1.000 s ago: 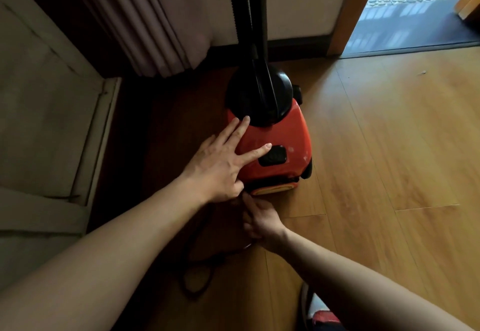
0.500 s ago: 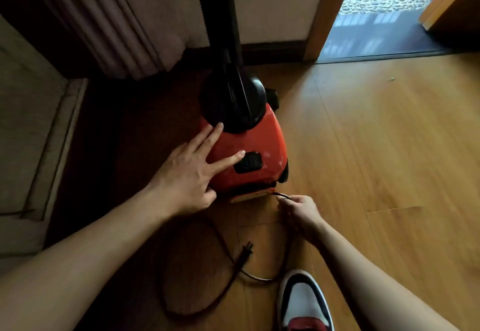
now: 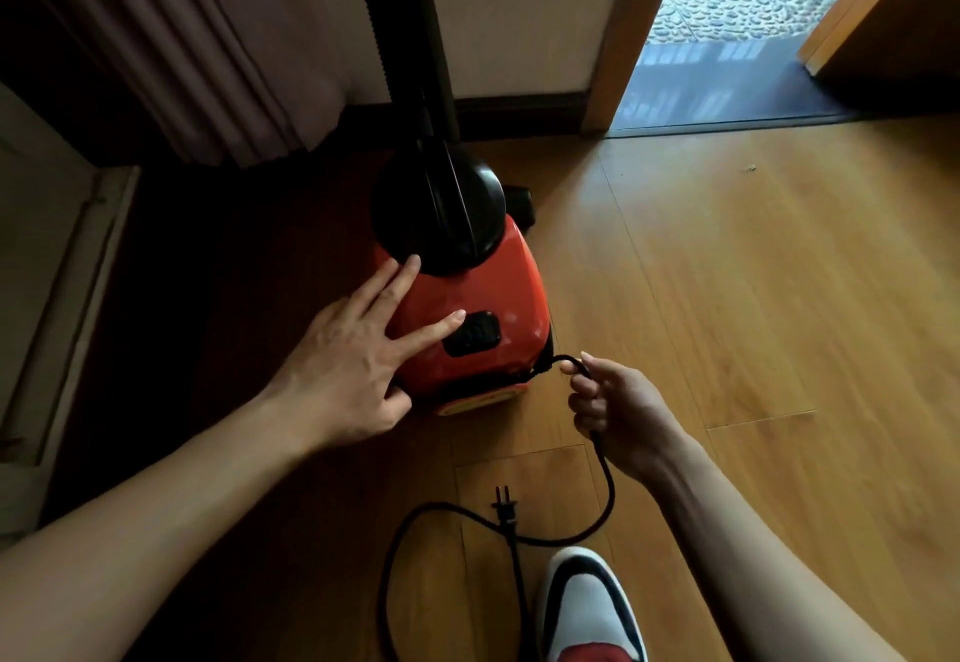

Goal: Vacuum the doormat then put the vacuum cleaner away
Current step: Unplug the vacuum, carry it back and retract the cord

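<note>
Vacuum cleaner (image 3: pixel 472 328) — left hand (image 3: pixel 348 375) flat atop.

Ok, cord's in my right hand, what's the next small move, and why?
Probably pull the cord a bit further out of the vacuum with the right hand, the left hand bracing it. The left hand lies flat on the red body, the right grips the cord close to its exit at the rear, and the plug lies loose on the floor.

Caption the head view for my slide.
Left hand rests flat on the red vacuum cleaner while the right hand grips its black power cord, plug lying on the wooden floor.
</note>
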